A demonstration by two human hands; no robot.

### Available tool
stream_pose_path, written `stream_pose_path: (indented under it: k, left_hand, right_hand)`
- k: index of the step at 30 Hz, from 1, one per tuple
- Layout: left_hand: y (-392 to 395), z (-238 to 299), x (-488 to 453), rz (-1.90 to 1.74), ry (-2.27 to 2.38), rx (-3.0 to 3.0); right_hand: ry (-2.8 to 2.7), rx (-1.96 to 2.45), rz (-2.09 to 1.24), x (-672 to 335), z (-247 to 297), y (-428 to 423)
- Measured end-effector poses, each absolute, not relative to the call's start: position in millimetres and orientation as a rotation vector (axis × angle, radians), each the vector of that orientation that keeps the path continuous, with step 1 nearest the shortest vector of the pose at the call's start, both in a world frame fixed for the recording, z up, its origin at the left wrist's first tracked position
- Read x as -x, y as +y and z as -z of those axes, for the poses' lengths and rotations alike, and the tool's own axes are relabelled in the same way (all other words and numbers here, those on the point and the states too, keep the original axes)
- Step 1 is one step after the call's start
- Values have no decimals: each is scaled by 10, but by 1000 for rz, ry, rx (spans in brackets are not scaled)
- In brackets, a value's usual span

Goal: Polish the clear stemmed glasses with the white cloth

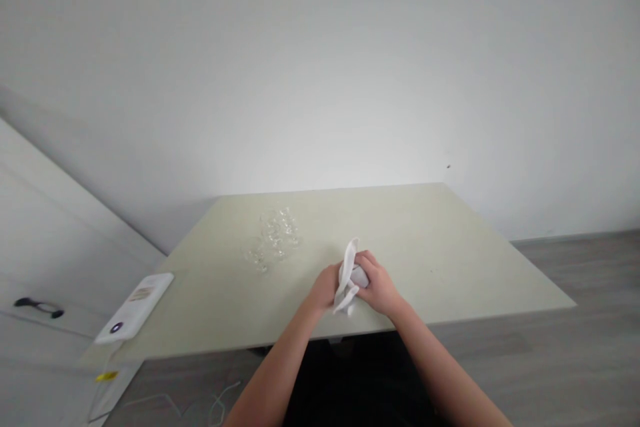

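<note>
Both of my hands meet over the near middle of a pale table [450, 260]. My left hand [325, 287] and my right hand [380, 287] are closed around a white cloth [347, 273], which sticks up between them and hangs down a little. Something small may be wrapped inside the cloth, but it is hidden. A group of several clear glass pieces [275, 240] stands on the table beyond and to the left of my hands, apart from them.
A white flat device [135, 307] with a dark round button lies at the table's left corner, a cable hanging from it. A white cabinet with a dark handle [39, 307] stands at the left. A plain white wall is behind, grey wooden floor at the right.
</note>
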State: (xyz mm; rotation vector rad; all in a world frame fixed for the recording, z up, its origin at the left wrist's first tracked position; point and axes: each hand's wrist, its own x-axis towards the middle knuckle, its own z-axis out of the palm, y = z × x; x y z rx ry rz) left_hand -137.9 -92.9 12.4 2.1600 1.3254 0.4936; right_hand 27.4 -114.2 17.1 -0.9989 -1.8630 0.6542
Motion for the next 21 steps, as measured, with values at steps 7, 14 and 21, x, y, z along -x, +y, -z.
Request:
stream_pose_path:
  k: [7, 14, 21]
  left_hand:
    - [-1027, -178, 1267, -593, 1703, -2393]
    - [-961, -202, 1329, -320, 1398, -2226]
    - [-908, -272, 1302, -264, 1426, -2375]
  right_hand:
    - [-1463, 1132, -934, -84, 40, -1004]
    - [-1886, 1016, -734, -298, -146, -1038]
    - [-1772, 967, -905, -314, -40, -1050]
